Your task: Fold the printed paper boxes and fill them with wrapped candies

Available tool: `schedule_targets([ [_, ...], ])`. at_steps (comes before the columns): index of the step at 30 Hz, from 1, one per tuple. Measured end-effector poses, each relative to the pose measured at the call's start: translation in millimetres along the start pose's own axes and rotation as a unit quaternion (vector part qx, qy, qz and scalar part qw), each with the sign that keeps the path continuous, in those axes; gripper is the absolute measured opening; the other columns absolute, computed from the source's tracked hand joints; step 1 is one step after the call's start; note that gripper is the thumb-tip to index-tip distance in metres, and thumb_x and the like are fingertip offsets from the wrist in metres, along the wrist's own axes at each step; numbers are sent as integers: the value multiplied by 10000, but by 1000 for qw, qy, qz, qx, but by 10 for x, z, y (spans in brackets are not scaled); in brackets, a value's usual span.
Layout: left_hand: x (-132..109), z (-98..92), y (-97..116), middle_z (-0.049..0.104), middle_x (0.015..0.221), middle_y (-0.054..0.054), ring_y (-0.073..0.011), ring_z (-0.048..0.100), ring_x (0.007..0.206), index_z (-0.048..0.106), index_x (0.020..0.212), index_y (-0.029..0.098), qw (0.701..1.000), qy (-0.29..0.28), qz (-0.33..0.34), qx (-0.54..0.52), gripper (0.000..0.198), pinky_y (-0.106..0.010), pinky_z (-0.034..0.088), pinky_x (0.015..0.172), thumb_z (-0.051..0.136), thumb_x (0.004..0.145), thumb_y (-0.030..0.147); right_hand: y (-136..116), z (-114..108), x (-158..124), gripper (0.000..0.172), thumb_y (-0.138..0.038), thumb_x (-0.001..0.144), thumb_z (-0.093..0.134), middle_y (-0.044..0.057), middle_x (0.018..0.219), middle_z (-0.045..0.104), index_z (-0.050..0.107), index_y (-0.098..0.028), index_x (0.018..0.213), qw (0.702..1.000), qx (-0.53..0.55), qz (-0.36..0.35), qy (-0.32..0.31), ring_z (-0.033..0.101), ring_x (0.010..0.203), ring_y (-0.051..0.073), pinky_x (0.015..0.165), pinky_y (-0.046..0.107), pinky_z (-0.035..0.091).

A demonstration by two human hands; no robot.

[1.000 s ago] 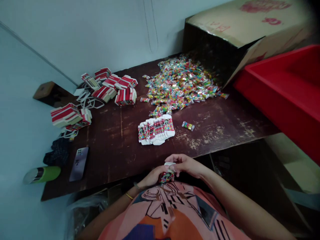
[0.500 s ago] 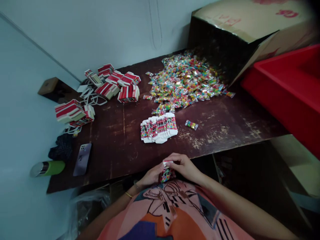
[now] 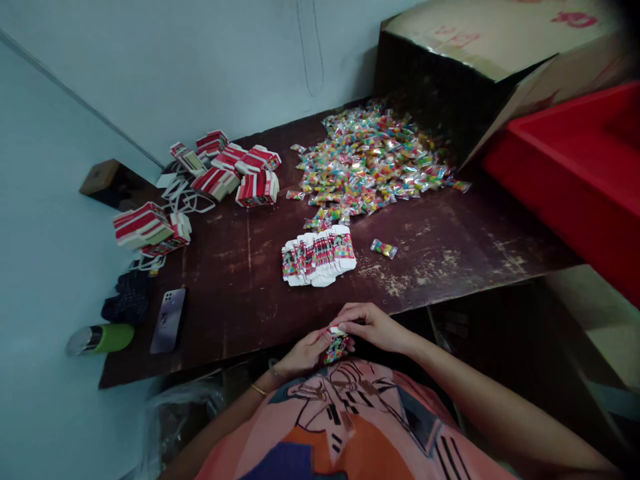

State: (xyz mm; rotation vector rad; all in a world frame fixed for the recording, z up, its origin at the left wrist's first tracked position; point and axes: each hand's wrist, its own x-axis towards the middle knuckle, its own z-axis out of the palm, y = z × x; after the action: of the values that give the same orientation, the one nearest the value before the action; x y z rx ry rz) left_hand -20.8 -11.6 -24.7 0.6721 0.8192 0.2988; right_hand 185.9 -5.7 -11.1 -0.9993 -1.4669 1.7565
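A small printed candy box (image 3: 337, 345), red and multicoloured with a white top flap, is held upright close to my body, just off the table's front edge. My left hand (image 3: 306, 349) wraps round it from the left, with fingertips showing on its far right side. At its top edge, my right hand (image 3: 369, 325) has thumb and fingers closed on the flap. Straight ahead on the table lies a fanned row of flat folded boxes (image 3: 318, 257). To the right of that row is a single clear packet of coloured candies (image 3: 384, 249).
A large heap of candy packets (image 3: 370, 160) covers the back of the brown table (image 3: 225, 293). Bundled red-striped cartons (image 3: 257, 189) lie at the left, near a phone (image 3: 168, 320) and a green bottle (image 3: 103, 339). A cardboard box (image 3: 450, 40) and red bin (image 3: 560, 153) bound the right.
Both hands stay on the candy box, which has shifted slightly right and tilted a little. The view has moved slightly. Things on the table lie as before.
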Motion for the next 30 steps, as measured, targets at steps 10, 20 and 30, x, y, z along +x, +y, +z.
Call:
schedule_targets([
  [10,37,-77,-94,628,1216,-53,-232,536,1155,580,1222,224,994,60,39,80,538,-375,362,1048,592,789,543,62,38,-112,457,-107,871,454,104,1052,619,531,-235,1303,914,-362,-181,5,506,944,225,832,399,425],
  [20,34,-14,53,660,1023,-71,-203,623,908,465,1298,219,995,68,52,59,578,-378,474,856,639,788,427,80,-351,51,453,-125,880,441,86,1200,595,498,-252,1312,917,-350,-158,104,495,1103,225,952,424,393],
  [30,-561,-472,619,602,809,9,-129,555,693,609,940,155,922,152,-9,356,333,-224,453,608,732,655,275,648,-688,-312,591,-430,876,541,115,1424,444,385,-225,1408,773,-596,-57,211,354,1284,325,1024,524,287],
])
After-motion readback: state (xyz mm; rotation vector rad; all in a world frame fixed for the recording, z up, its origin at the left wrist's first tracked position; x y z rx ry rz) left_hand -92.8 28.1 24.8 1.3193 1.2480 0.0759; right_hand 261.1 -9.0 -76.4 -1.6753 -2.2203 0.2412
